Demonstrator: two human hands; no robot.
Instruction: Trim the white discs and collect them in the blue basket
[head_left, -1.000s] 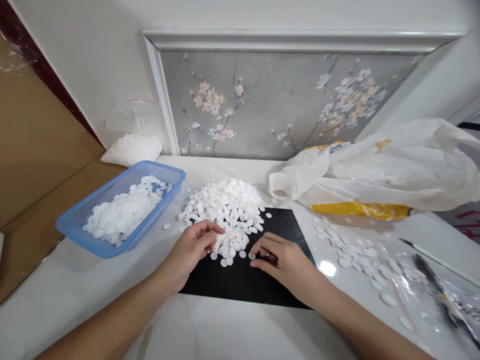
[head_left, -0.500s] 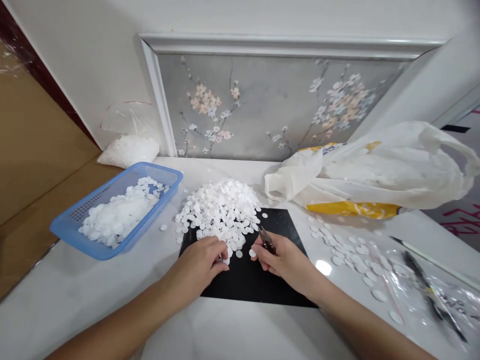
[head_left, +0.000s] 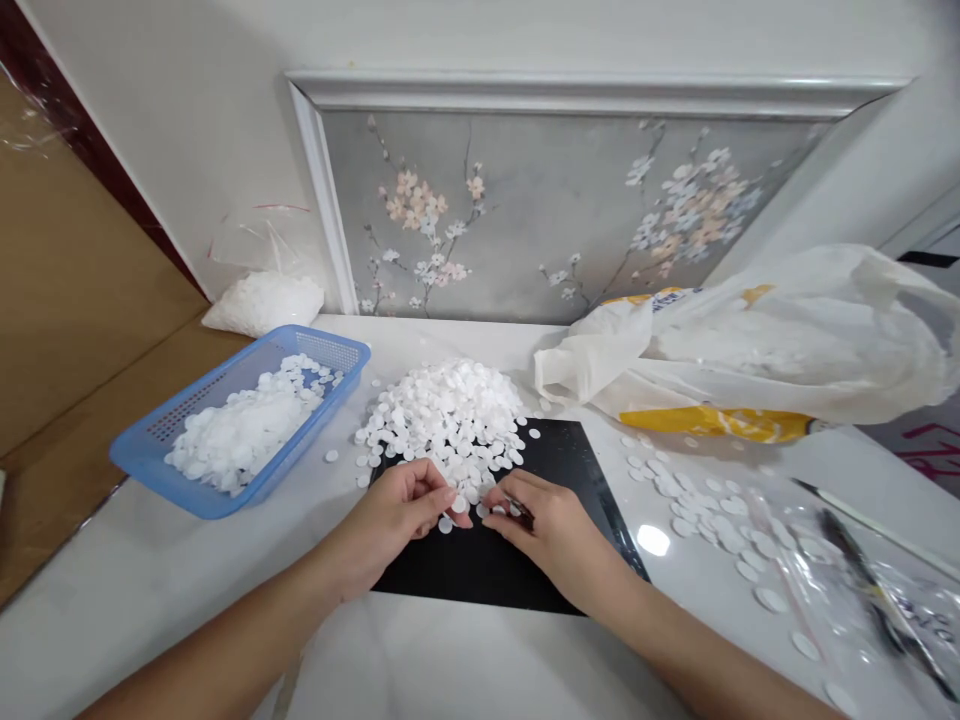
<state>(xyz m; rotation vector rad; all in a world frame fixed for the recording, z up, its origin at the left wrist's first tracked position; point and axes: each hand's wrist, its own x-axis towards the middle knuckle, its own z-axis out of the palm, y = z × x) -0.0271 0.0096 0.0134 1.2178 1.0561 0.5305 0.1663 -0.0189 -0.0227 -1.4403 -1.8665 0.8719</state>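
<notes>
White marbled tabletop (head_left: 397,660) nearest me, then the black rectangular mat (head_left: 487,575), a strip of it showing between its near edge and both hands. Over it my left hand (head_left: 390,510) pinches a small round white disc (head_left: 459,505); my right hand (head_left: 559,520) grips a slim dark tool (head_left: 520,513). Past them, heaped white discs (head_left: 457,405) overlap the mat's far edge, a blue plastic basket (head_left: 180,488) left of it.

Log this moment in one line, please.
Left hand: at disc pile; right hand: holding dark tool; blue basket: holding discs; black mat: partly under pile
</notes>
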